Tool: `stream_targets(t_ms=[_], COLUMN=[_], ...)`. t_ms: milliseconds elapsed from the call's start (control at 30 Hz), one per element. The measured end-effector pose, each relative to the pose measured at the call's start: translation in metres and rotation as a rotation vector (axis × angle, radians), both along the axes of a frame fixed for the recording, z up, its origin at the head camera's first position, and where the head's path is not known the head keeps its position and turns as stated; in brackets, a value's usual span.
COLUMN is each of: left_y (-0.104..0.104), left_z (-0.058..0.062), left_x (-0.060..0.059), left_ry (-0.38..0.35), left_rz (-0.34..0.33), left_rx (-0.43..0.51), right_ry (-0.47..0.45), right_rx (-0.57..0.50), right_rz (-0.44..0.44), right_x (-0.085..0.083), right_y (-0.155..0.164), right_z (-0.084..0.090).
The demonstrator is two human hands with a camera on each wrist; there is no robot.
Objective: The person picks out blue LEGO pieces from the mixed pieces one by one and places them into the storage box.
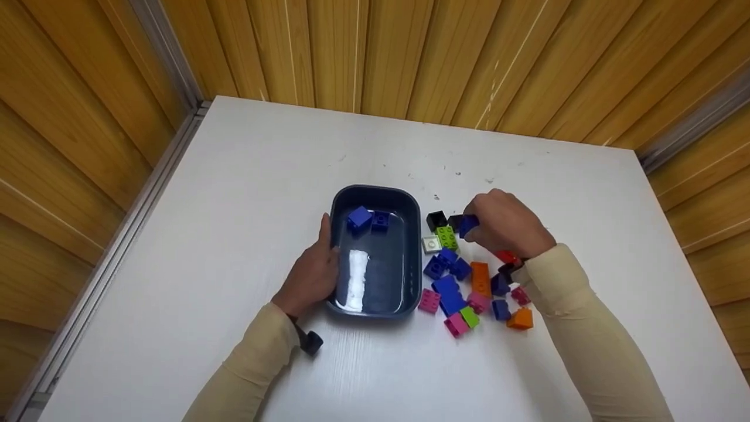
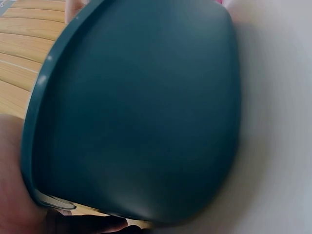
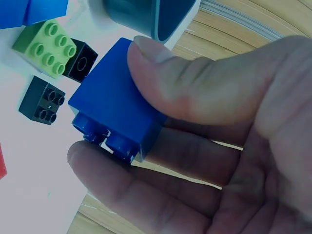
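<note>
Bricks [image 1: 449, 293] in several colours are lying loose on the white counter [image 1: 258, 181], and I am watching two bare hands working among them from my end. On the right, the right hand [image 1: 507, 223] is pinching a blue brick [image 3: 117, 95], the thumb lying on one face and the fingers bending round the other side; in the right wrist view its studs are pointing toward the lower left. That hand is hovering over the far part of the loose group, to the right of the dark blue tray [image 1: 384, 258], so the brick it is grasping is sitting outside the tray, just beside a studded black brick [image 3: 41, 100].

On the other side, the left hand [image 1: 310, 269] is gripping the tray at its left wall, thumb by the rim and fingers along the outside. In the left wrist view I am getting mostly the tray's outer surface. Inside the tray, near its far end, a tilted blue block [image 1: 359, 218] and a smaller-looking blue block [image 1: 380, 221] are resting side by side.

Close to the tray's right wall, another black brick [image 1: 436, 220], a lime green brick [image 1: 446, 238] and a white brick [image 1: 431, 244] are lying together. Nearer the body, a long orange brick [image 1: 480, 278] and a pink brick [image 1: 429, 300] are lying among more blue ones. Beige sleeves [image 1: 586, 334] are covering both forearms, and wood-grain panels [image 1: 381, 58] are standing behind the counter.
</note>
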State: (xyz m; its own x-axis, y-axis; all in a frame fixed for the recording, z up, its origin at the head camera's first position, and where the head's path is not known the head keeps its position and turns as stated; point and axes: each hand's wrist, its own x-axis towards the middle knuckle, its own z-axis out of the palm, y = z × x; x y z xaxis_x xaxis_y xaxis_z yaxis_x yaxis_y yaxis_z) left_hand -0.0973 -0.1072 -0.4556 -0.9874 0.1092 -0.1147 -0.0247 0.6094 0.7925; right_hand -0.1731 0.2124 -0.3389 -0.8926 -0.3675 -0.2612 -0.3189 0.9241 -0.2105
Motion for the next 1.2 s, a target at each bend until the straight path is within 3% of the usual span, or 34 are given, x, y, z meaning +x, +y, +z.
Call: stream_targets(t_ms=[967,1200], left_y=[0.002,0.002], left_z=[0.001,-0.001], left_x=[0.001,0.001], left_ry=[0.001,0.029], left_rz=[0.007,-0.011], left_rx=[-0.001,-0.003], right_ry=[0.046,0.095], right_rx=[0.042,-0.025], right_rz=[0.119,0.198], right_x=[-0.01,-0.012], right_y=[-0.044,-0.055], right_z=[0.016,0.014])
